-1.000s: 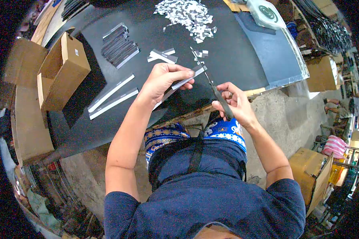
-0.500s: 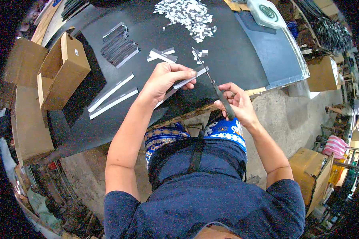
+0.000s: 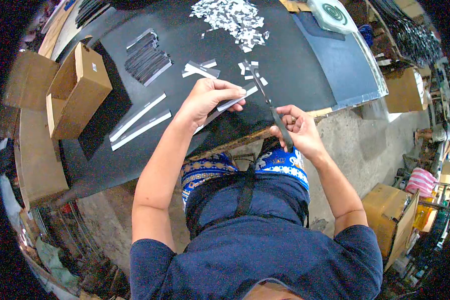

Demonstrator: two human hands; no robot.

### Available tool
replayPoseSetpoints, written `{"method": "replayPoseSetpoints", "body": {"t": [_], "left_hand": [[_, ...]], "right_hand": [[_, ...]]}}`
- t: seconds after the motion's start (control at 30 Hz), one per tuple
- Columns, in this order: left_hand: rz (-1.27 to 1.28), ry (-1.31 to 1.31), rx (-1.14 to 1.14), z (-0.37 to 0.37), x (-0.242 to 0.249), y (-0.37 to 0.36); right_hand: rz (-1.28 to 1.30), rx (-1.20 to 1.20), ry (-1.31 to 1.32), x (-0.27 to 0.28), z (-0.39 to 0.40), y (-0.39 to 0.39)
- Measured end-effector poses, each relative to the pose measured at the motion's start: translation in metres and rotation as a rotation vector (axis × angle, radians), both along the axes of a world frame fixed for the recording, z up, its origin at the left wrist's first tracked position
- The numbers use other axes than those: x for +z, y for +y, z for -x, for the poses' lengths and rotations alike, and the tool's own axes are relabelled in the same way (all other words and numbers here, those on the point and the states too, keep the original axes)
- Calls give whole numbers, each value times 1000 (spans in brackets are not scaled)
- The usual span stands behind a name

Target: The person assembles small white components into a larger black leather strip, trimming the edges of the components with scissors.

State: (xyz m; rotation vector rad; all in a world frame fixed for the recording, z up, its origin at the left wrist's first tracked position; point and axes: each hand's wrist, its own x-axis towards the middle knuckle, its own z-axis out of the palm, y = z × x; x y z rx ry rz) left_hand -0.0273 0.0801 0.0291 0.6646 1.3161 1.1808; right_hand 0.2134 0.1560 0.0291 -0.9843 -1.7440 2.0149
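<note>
My left hand pinches a black-and-white strip between thumb and fingers, its short end sticking out to the right. My right hand grips a pair of dark-handled scissors, the blades pointing up and away just beyond the strip's end. A few small cut pieces lie around the blade tips. Farther back spreads a heap of small white and grey pieces. Short crossed strips lie left of the scissors, and two longer strips lie left of my left forearm.
A bundle of dark strips lies on the black-topped table. An open cardboard box stands at the left. At the right are a blue-grey sheet and a plastic tub with a green coil. Another carton sits on the floor.
The strip's outer end is shorter, and another small piece lies on the table by the blades. The scissors have shifted slightly to the right, away from the strip.
</note>
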Motion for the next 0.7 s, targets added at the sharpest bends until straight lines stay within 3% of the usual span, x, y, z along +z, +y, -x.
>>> {"method": "replayPoseSetpoints", "body": {"t": [0.1, 0.3, 0.63, 0.7], "left_hand": [[-13, -3, -3, -1, 1, -3], [-93, 55, 11, -12, 6, -7], [-222, 226, 50, -5, 3, -23], [-293, 369, 39, 0, 0, -29]], "right_hand": [[87, -1, 4, 4, 4, 7], [-85, -229, 198, 14, 46, 6], [-129, -182, 167, 20, 64, 21], [-144, -184, 153, 24, 63, 24]]}}
